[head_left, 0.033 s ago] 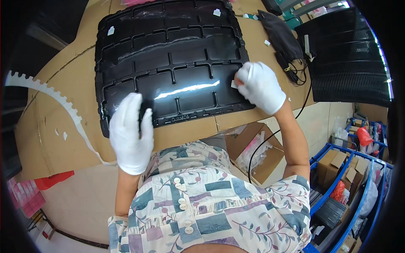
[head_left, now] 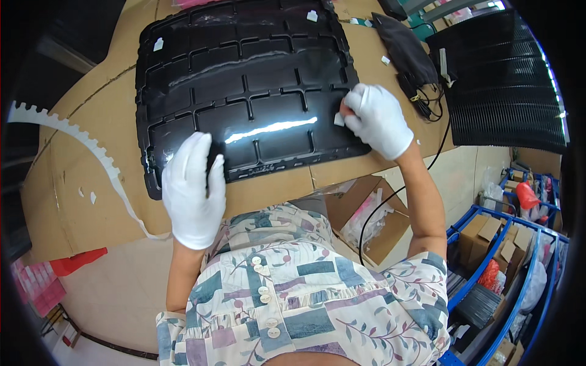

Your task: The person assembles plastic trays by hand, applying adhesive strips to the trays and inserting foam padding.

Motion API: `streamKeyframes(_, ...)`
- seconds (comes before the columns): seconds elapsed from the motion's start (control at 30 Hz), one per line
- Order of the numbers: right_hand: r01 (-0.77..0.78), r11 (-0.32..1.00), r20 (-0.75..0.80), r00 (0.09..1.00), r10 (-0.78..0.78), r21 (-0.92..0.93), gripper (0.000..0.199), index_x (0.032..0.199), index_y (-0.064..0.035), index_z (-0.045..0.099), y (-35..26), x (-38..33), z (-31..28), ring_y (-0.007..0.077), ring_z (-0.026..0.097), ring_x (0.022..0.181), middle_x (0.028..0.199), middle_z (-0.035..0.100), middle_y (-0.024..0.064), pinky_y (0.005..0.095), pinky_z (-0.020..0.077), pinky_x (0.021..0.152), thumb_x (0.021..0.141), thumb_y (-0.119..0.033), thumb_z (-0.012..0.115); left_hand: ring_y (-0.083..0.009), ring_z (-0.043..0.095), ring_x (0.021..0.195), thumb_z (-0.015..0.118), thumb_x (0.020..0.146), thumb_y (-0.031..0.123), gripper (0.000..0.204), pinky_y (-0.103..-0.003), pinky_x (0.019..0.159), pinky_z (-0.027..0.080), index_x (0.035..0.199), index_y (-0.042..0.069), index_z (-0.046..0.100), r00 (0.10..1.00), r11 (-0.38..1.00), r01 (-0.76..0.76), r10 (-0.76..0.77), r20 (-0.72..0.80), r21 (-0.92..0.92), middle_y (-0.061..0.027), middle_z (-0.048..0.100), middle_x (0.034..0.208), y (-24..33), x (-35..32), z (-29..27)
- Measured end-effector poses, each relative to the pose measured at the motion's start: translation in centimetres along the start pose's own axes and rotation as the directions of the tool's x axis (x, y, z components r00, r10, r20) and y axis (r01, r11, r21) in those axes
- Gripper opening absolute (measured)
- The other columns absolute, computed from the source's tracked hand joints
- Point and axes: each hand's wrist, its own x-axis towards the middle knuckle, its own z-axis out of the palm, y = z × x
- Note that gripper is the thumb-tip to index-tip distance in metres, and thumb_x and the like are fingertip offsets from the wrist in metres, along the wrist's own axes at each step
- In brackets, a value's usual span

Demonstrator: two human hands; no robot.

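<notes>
A black moulded plastic tray [head_left: 278, 119] with raised ribs lies on the cardboard-covered table in front of me. Small white stickers sit near its far corners, one on the left [head_left: 159, 44] and one on the right [head_left: 312, 16]. At the tray's near right side, my gloved right hand [head_left: 379, 119] is closed, its thumb and finger at a small white sticker [head_left: 339, 119]. A bare fingertip shows there. My gloved left hand [head_left: 194, 189] is over the near left corner, fingers stretched and thumb apart, holding nothing. Whether it touches the tray I cannot tell.
A white notched backing strip [head_left: 91, 146] curls over the table's left side. To the right lie a black pouch [head_left: 406, 49], a coiled cable [head_left: 427, 107] and a black ribbed sheet [head_left: 500, 85]. An open cardboard box [head_left: 390, 232] and blue shelving [head_left: 476, 213] stand below.
Both hands have shifted slightly: the left a little right, the right a little upward. The tray has moved slightly up and left in the picture.
</notes>
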Motion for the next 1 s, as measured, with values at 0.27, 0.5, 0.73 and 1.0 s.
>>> streamKeyframes(0.27,0.197,0.966,0.178,0.97,-0.167,-0.169,0.018,0.074,-0.0097,0.06,-0.4,0.9,-0.9,0.0252,0.059,0.072,0.075,0.056,0.007,0.0369,0.0446,0.067,0.078,-0.023,0.071,-0.0341,0.058,0.11,0.072,0.082,0.003,0.042,-0.044,0.095,0.045,0.123,0.004,0.061,0.998,0.998,-0.059,0.059,0.007,0.016,-0.0148,0.063,0.119,-1.0,0.0,1.3)
streamKeyframes(0.5,0.195,0.964,0.152,0.974,-0.169,-0.179,0.013,0.071,-0.0099,0.056,-1.8,0.2,-0.6,0.0233,0.057,0.071,0.072,0.053,0.007,0.0373,0.0433,0.063,0.072,-0.017,0.067,-0.0363,0.055,0.118,0.074,0.082,0.005,0.051,-0.046,0.106,0.04,0.13,0.004,0.056,0.983,0.997,-0.053,0.043,0.178,0.052,-0.0167,0.06,0.127,-0.8,0.4,0.7)
streamKeyframes(0.73,-0.443,0.324,0.162,0.763,0.625,0.836,0.006,0.087,-0.0032,0.061,6.0,-0.6,-1.6,0.0098,0.06,0.066,0.087,0.068,0.0084,0.0269,0.0452,0.055,0.089,-0.007,0.056,-0.0371,0.056,0.112,0.074,0.08,0.007,0.047,-0.049,0.104,0.041,0.124,0.003,0.059,0.987,0.995,-0.08,0.072,0.145,0.054,-0.0178,0.061,0.12,-0.7,0.7,0.9)
streamKeyframes(1.0,-0.357,0.368,0.078,0.8,0.595,0.859,0.019,0.106,0.0005,0.065,7.5,8.5,1.1,0.0104,0.063,0.063,0.084,0.068,0.01,0.0215,0.0453,0.048,0.093,-0.007,0.053,-0.0354,0.056,0.109,0.074,0.08,0.008,0.045,-0.049,0.103,0.041,0.122,0.002,0.059,0.985,0.995,-0.087,0.077,0.156,0.058,-0.0168,0.06,0.118,-0.8,0.7,0.8)
